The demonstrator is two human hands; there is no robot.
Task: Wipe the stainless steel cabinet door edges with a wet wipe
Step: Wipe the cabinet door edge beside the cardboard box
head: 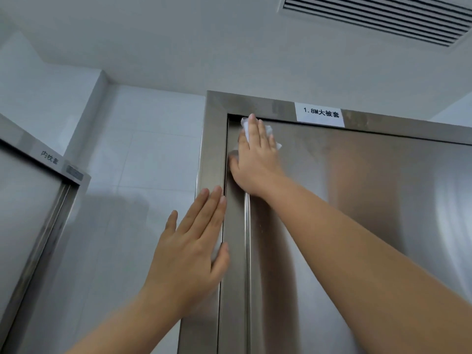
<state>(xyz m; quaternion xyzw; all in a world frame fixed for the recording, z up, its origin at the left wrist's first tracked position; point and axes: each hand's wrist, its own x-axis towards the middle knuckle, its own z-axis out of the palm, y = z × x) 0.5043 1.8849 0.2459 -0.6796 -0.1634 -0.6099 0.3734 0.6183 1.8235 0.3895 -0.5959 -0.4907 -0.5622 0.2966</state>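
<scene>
One corner, upper centre: right hand [255, 159], fingers straight, presses a crumpled white wet wipe [245, 127] on the stainless steel cabinet door [357, 200]; left hand [194, 251] flat-fingered; other edges probably remain.

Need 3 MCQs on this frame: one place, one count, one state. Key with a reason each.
1. Where on the brushed stainless steel cabinet door is the crumpled white wet wipe?
A) upper left corner
B) lower right corner
C) centre of the panel

2. How many hands are on the cabinet?
A) none
B) one
C) two

3. How is the left hand?
A) balled in a fist
B) flat, fingers straight, on the steel door frame
C) pinching the wipe

Key:
1 A: the wipe sits just under the door's top edge, by its left edge, beneath the right hand.
2 C: the right hand presses the wipe on the door, and the left hand lies on the frame.
3 B: its fingers lie straight along the frame and hold nothing.
</scene>
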